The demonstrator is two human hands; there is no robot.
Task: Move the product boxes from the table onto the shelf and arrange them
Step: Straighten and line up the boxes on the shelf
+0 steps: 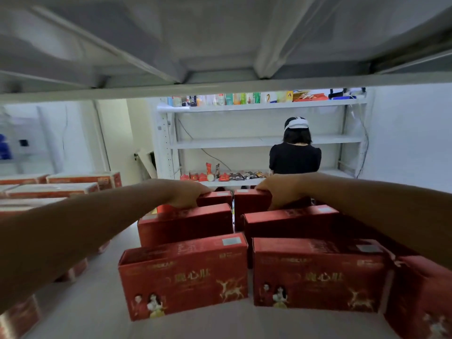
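Note:
Several red product boxes stand upright in two rows on the white shelf board point(97, 311). The nearest pair are a front left box point(186, 277) and a front right box point(318, 275), with a middle pair behind them. My left hand point(188, 194) grips the top of the back left box point(216, 198). On the back right box point(249, 201), my right hand point(278, 192) holds the top edge. Both arms reach far into the shelf. Another red box point(423, 297) stands at the far right, partly cut off.
The underside of the shelf above point(220, 45) hangs low overhead. White and red cartons point(80, 179) are stacked at the left. Across the aisle a person in black point(294, 155) faces another shelf unit point(264, 140) holding snacks and small packs.

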